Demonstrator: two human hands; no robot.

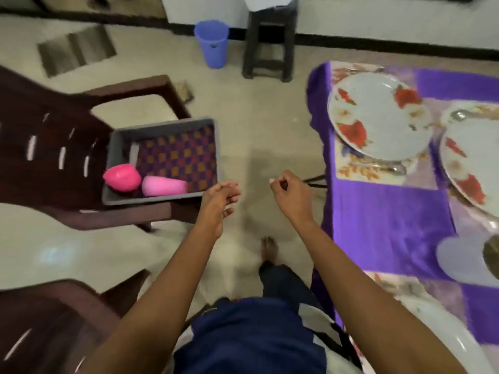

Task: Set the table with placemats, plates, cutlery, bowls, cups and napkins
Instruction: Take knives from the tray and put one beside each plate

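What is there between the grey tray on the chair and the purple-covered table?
In the head view, only bare floor and the person's two empty hands, left hand and right hand, lie between grey tray and table.

Both hands are hanging over the floor, holding nothing: the left hand (220, 197) with loose fingers just beside a grey bin (116, 147), the right hand (290, 191) with curled fingers. The bin is sitting on a chair (54, 125), holding two pink cups (164, 186) and a checked cloth (179, 155). Plates (378, 117) are lying on placemats (351, 168) on the purple surface (388, 220).
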